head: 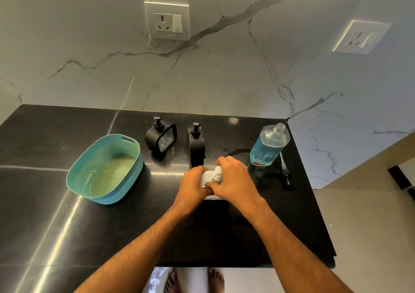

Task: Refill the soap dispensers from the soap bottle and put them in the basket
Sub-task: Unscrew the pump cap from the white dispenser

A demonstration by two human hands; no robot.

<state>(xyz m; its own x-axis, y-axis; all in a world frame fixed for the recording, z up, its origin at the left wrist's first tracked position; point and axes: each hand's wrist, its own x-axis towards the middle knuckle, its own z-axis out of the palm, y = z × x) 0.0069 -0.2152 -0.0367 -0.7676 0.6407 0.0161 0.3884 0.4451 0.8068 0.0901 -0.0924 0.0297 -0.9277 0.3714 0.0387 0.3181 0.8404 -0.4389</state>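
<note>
Both hands clasp the white dispenser [207, 178] mid-counter, left hand [195, 183] steadying its body, right hand [233, 179] wrapped round its pump head (probably unscrewing it), so next comes pouring from the uncapped soap bottle [268, 145] nearby.

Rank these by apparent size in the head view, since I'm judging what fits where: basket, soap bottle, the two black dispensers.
1. Basket, clearly largest.
2. Soap bottle.
3. The two black dispensers, left and right: they look about alike, turned differently, so I won't rank them.
</note>
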